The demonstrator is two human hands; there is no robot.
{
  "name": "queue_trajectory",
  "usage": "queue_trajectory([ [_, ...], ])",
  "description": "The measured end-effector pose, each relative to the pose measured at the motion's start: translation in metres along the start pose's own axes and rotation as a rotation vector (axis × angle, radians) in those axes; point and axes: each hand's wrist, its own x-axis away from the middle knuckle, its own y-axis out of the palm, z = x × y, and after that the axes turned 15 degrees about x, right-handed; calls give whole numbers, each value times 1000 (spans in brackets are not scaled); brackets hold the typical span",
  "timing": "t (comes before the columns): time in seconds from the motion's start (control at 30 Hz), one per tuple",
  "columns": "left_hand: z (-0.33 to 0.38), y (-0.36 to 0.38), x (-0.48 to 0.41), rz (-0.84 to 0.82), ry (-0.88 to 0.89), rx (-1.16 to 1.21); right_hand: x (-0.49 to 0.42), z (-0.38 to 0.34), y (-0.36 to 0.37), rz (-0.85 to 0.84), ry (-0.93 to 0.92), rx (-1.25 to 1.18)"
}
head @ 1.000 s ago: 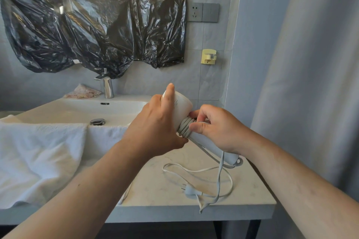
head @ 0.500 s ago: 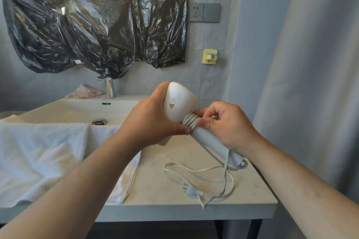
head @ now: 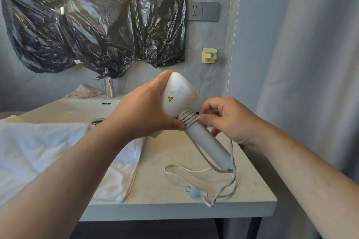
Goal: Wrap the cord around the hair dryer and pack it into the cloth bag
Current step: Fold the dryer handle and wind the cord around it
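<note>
The left hand (head: 143, 110) grips the dryer (head: 178, 93) by its head, holding it tilted above the table (head: 174, 209). The right hand (head: 229, 120) pinches the cord (head: 187, 118) where it coils round the top of the handle. The slack and plug (head: 195, 193) lie near the table's front right corner, and a towel (head: 38, 151) covers the left side.

One dryer (head: 179, 93), one cord (head: 184, 170), one plug (head: 196, 193); two hands, left hand (head: 143, 110) and right hand (head: 227, 118); one tap (head: 107, 87), one rag (head: 85, 91) just left of it, one towel (head: 48, 151) nearer, one socket (head: 195, 11) and one hook (head: 209, 55) to its right
</note>
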Motion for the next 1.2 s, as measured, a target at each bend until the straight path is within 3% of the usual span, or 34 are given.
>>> queue_trajectory([
  [0.27, -12, -3, -1, -20, 53, 311, 1, 16, 3, -167, 30, -666],
  [0.47, -13, 1, -6, 9, 77, 606, -2, 14, 5, -83, 36, -847],
  [0.63, -15, 18, -8, 74, 11, 832, -3, 22, 26, -81, -56, -1254],
  [0.73, -17, 24, -7, 118, -31, 887, -7, 18, 38, -75, -85, -1327],
  [0.93, -17, 39, -8, 320, -136, 935, -14, -5, 50, 130, 145, -1192],
  [1.1, -15, 46, -7, 491, -118, 765, -12, -20, 64, 305, 210, -641],
  [1.2, -11, 43, -6, 596, -92, 603, -6, -22, 73, 274, 178, -306],
])
